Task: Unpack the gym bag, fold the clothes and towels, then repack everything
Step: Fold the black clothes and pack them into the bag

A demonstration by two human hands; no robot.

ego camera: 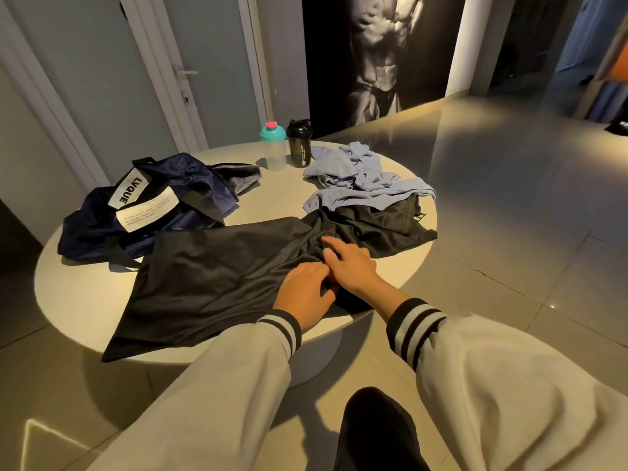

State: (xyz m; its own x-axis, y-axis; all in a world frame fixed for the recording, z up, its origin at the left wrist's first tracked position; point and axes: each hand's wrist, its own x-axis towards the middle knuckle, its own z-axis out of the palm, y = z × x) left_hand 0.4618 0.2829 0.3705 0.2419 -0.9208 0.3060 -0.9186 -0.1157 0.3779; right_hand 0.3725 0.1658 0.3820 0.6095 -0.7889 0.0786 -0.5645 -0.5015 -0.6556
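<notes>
Head cam. Risk: black garment (217, 266) overhanging table (275, 198) edge at 7 o'clock, prone to sliding off w/ a hard tug. R hand (351, 266) flat on cloth at 5, fingers mostly straight; L hand (304, 290) touching it, fingers bent into folds, grip can't tell. Around: gym bag (190, 185) slumped at 10, teal-lid bottle (273, 147) & black shaker (299, 144) at 12, blue clothes (339, 164) heaped at 2, lapping onto black fabric, likely dragged along if pulled.

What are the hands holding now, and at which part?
The left hand pinches the black garment at a bunched fold near its middle; the right hand only rests on it.
</notes>
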